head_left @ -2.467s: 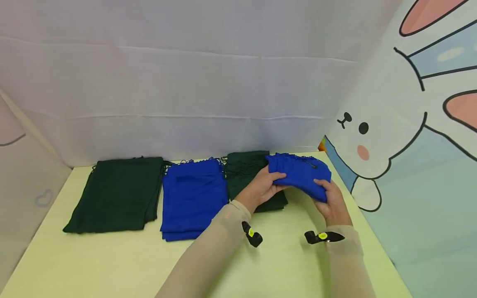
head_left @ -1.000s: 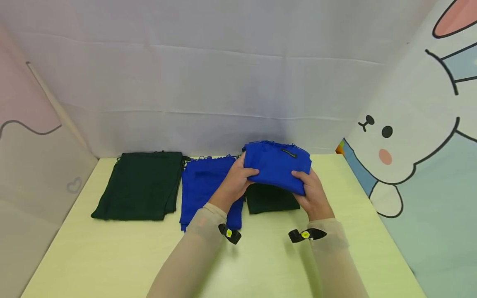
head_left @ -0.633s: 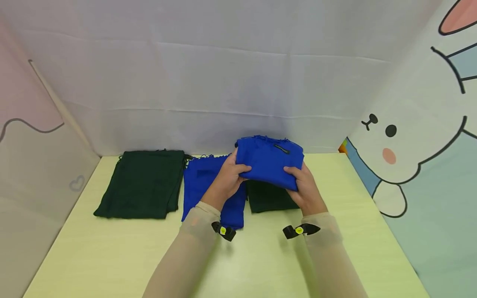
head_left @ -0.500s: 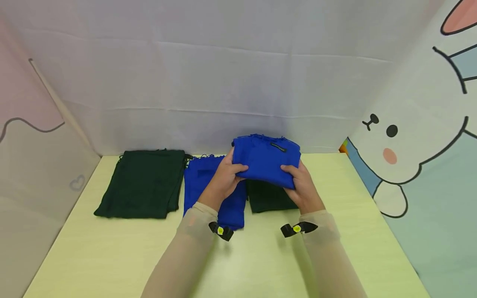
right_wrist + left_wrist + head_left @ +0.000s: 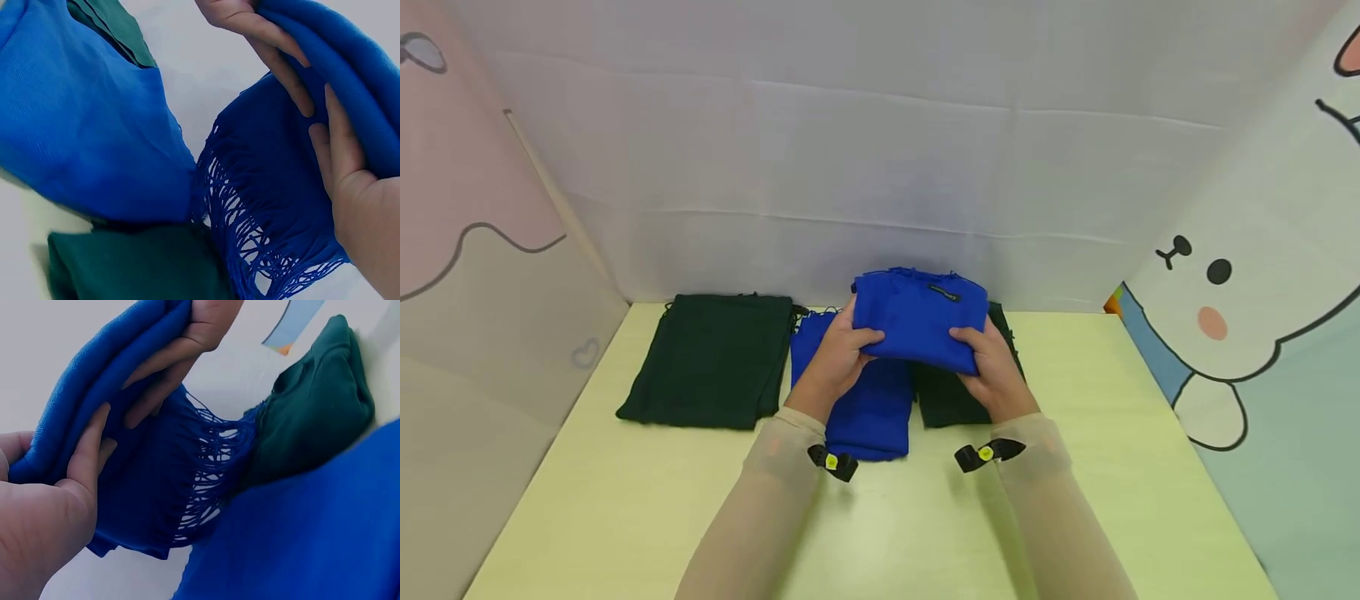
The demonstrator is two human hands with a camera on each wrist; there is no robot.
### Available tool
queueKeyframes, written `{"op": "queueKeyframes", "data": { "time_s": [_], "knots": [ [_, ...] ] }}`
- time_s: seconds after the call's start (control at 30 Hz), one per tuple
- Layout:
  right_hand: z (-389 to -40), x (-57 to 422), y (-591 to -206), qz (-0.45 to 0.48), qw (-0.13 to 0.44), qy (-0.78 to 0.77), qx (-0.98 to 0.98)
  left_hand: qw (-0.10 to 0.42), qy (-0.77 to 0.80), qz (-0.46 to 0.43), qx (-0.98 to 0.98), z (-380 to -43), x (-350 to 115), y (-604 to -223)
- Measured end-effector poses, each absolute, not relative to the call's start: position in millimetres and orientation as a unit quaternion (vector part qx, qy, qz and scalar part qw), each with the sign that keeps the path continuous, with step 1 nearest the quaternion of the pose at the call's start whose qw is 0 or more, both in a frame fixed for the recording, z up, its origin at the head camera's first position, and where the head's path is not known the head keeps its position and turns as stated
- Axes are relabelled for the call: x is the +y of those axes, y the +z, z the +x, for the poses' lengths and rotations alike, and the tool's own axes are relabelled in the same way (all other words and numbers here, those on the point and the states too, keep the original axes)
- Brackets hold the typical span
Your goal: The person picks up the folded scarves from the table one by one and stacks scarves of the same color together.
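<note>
A folded blue fringed scarf (image 5: 917, 321) with a small black label is held up over the table between both hands. My left hand (image 5: 835, 358) grips its left end, thumb on the near face and fingers underneath. The right hand (image 5: 996, 367) holds the opposite end in the same way. In the left wrist view, the held scarf's fringe (image 5: 209, 469) hangs down beneath the fingers. Below it lie a second folded blue scarf (image 5: 868, 421) and a dark green folded scarf (image 5: 951, 396), both partly hidden by the held scarf and my hands.
Another dark green folded cloth (image 5: 711, 362) lies at the left, beside the blue one on the table. The pale yellow table (image 5: 895, 533) ends at a white hanging sheet (image 5: 880, 167) behind. A printed rabbit panel (image 5: 1232, 333) stands along the right side.
Both hands have carried the held scarf leftward, from over the right green scarf to between it and the blue one. Its labelled face has tilted toward me. The head view has turned somewhat right.
</note>
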State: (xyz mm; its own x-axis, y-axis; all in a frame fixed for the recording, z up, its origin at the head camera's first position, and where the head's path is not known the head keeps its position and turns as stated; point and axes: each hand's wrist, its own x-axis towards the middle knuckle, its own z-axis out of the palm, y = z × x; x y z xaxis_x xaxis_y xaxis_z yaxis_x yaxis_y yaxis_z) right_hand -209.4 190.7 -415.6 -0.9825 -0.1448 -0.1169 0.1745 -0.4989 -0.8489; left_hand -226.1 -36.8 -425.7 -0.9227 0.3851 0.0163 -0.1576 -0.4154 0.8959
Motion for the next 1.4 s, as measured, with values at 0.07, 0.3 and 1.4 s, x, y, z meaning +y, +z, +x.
{"op": "queueKeyframes", "data": {
  "time_s": [0.07,0.3,1.4],
  "knots": [
    [-211.8,187.3,-417.2,0.010,0.098,-0.863,0.495,0.160,0.831,0.110,0.522,-225.9,-41.0,-426.4],
    [-222.1,167.2,-422.1,0.009,0.124,-0.852,0.508,0.137,0.822,0.092,0.545,-225.4,-62.3,-429.7],
    [-198.9,133.2,-467.5,0.070,0.231,-0.816,0.526,0.165,0.832,0.022,0.529,-187.9,-105.3,-473.9]
  ]
}}
